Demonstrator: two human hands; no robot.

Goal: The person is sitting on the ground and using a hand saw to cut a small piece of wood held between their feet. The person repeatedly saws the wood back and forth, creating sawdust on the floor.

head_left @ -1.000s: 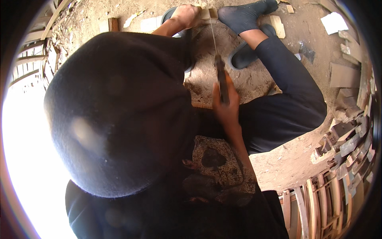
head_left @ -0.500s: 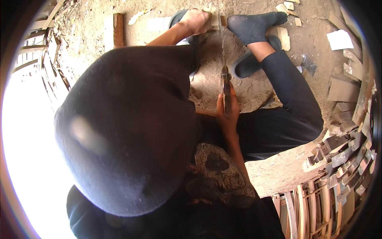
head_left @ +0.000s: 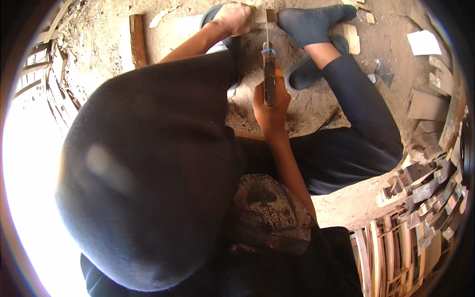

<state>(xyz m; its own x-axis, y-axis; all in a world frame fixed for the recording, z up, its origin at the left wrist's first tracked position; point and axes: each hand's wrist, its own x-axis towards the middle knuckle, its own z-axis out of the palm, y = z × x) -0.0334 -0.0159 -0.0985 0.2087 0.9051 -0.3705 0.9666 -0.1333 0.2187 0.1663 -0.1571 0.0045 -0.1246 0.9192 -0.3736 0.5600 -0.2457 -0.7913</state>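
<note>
Near the top of the view, my left hand (head_left: 232, 19) is closed on the left end of a short wooden piece (head_left: 259, 16). The piece's right end lies by my right foot (head_left: 309, 24), which wears a dark sock. A handsaw (head_left: 269, 81) with a dark handle and a bluish band points away from me. My right hand (head_left: 273, 106) is wrapped round that handle, just nearer to me than the wood. Its thin blade crosses the piece between my left hand and the foot; how deep it sits in the wood I cannot tell.
A black sandal (head_left: 304, 74) lies under my right ankle. To the left rests a wooden block (head_left: 137, 42) on the dirt floor. Offcuts (head_left: 430, 178) pile up at the right, with a white sheet (head_left: 424, 42) above them. Wooden slats (head_left: 391, 252) stand at lower right.
My right hand has pushed the saw forward, so the handle is now much closer to the wood. My left hand stays on the piece.
</note>
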